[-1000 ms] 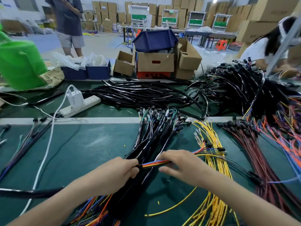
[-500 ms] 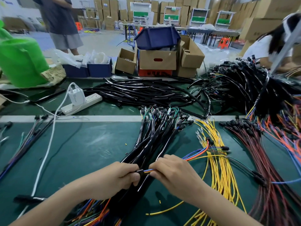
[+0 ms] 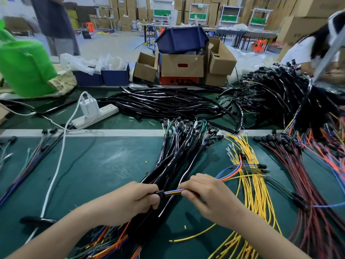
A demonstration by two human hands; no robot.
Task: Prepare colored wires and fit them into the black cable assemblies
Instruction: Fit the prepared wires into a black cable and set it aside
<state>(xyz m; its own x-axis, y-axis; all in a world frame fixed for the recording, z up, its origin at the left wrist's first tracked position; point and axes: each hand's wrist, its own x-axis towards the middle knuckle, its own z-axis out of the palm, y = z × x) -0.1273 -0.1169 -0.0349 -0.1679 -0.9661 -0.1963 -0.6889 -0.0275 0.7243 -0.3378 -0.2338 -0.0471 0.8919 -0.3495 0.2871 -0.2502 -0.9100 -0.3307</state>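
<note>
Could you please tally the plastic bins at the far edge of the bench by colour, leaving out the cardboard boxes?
Blue bins: 3
Red bin: 1
Total: 4

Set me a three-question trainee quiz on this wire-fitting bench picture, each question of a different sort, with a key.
1. True or false: the left hand grips the end of a black sleeve.
2. What does the right hand pinch? A) coloured wires B) a charger C) a cardboard box
3. Fill in: the yellow wires lie to the ___ of the black cable bundle.
Key: 1 true; 2 A; 3 right.
</note>
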